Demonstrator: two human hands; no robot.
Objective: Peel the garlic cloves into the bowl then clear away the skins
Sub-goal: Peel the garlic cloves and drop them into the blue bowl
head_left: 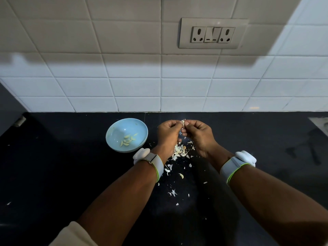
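Sleeve: a beige cloth cuff [74, 233] sits at the near edge, about 7 o'clock, on the left forearm.
Countertop: the black polished stone counter [53, 174] runs from the near edge to the wall.
Loose skins: white papery garlic skin flakes [173, 192] lie scattered on the counter between the forearms, around 6 o'clock from the hands.
Wristbands: a white band with a green edge and a white plastic unit is strapped on the left wrist [150, 162] and another on the right wrist [237, 163].
Skin pile: a denser heap of pale skins and garlic pieces [180, 150] lies on the counter just below the hands.
Left hand [167, 134]: fingers curled, pinching the small whitish garlic clove [182, 123].
Right hand [198, 134]: fingers curled, pinching the same clove from 3 o'clock, above the counter.
Bowl: a light blue round bowl [113, 137] stands at 9 o'clock from the hands, near the left wrist, holding several peeled yellowish garlic cloves [128, 140].
Wall: white glazed rectangular tiles [134, 86] rise behind the counter at 12 o'clock.
Socket: a cream switch-and-socket plate [212, 33] is set in the tiles toward 1 o'clock.
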